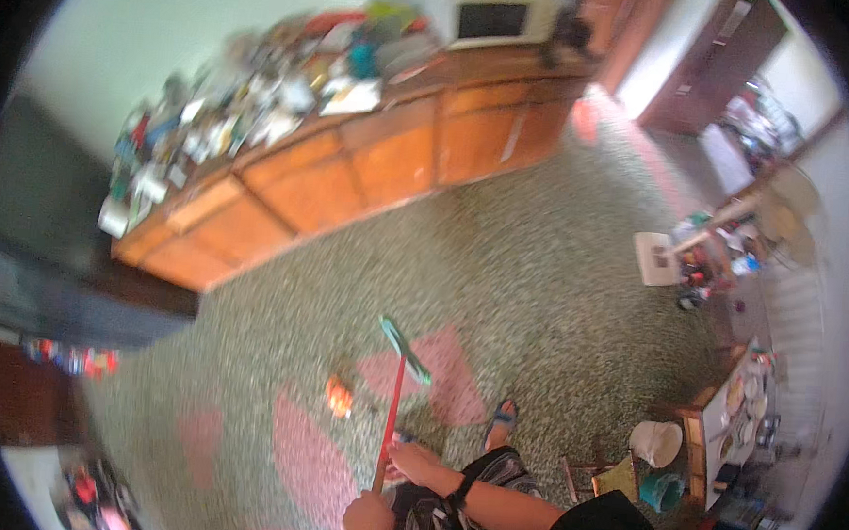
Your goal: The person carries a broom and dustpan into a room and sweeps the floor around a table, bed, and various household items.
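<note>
My left hand (368,522) is closed round the upper end of a red-handled floor squeegee (391,414). Farther along the same handle, my right hand (417,463) also grips it, a dark band on its wrist. The handle points away from me and ends in a narrow green bar-shaped head (405,351) over the speckled floor, beside a pink floor patch (447,373). Blur hides whether the head touches the floor. Left of the handle lies a small orange and white thing (339,396) I cannot make out. My sandalled foot (500,423) shows right of my hands.
A long wooden cabinet (392,156), its top heaped with clutter, runs along the far wall. A box-shaped appliance (503,22) stands at its right end. To the right are a cluttered table (731,420), a whitish bucket (655,442) and a teal bin (661,491). A dark doorway (714,64) opens at upper right.
</note>
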Demonstrator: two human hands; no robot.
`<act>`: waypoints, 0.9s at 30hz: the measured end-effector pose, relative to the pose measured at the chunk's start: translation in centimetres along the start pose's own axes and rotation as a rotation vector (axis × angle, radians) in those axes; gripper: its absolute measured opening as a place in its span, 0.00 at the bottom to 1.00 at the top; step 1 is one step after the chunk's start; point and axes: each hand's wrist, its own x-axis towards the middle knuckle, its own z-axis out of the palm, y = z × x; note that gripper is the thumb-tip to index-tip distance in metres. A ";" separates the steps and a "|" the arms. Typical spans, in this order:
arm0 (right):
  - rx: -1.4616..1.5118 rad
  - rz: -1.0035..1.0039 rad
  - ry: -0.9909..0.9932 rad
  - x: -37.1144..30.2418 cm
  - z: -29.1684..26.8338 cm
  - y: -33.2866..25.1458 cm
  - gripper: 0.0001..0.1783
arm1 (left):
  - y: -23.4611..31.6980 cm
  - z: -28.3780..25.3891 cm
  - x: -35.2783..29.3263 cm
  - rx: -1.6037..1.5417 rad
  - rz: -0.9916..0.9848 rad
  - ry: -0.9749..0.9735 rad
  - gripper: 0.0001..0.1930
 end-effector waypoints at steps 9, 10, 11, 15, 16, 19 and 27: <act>0.003 -0.353 0.191 -24.4 -22.5 -15.3 0.19 | 12.6 -2.5 1.7 0.066 0.824 0.508 0.18; -0.027 -0.381 0.282 -27.3 -24.5 -15.6 0.20 | 14.3 -2.1 2.0 -0.042 0.985 0.586 0.19; 0.003 -0.412 0.302 -29.6 -26.7 -15.5 0.20 | 16.9 -1.9 1.5 -0.070 0.746 0.450 0.20; 0.152 -0.452 0.422 -36.7 -34.8 -16.8 0.19 | 20.3 0.7 11.2 0.154 0.749 0.136 0.23; 0.238 -0.465 0.454 -38.0 -37.0 -16.3 0.19 | 24.4 -0.9 10.2 0.142 0.797 0.121 0.23; 0.372 -0.506 0.512 -40.4 -43.2 -16.5 0.19 | 37.0 -6.1 7.5 0.096 0.920 0.046 0.21; 0.606 -0.351 0.543 -38.2 -53.6 -25.9 0.19 | 52.0 -13.2 11.9 0.053 1.086 -0.153 0.17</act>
